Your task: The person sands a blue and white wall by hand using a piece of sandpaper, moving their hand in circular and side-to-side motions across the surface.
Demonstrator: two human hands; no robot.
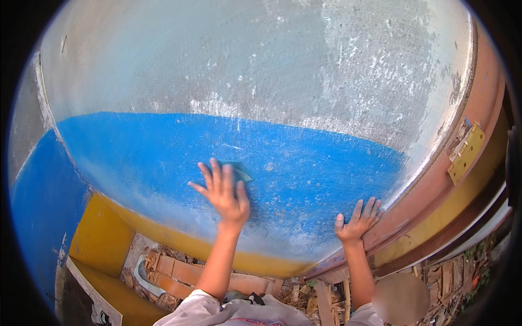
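My left hand [222, 190], slightly smeared by motion, is on the blue band of the wall [147, 157] with its fingers spread. Beneath its fingertips, a thin dark-green sheet of sandpaper [242, 172] sticks out to the right, pressed against the paint. The rest of the sheet is hidden under the hand. Farther right and lower, my right hand [358, 220] lies with its fingers stretched out on the edge of the blue paint, close to the reddish-brown frame [418, 198]. It holds nothing that I can see.
Above the blue band the wall is grey with scuffed white patches [364, 65]. A brass hinge [466, 154] sits on the frame at right. Yellow paint [103, 233] covers the wall's foot and a low ledge. Bricks [182, 271] and wood scraps [324, 299] lie below.
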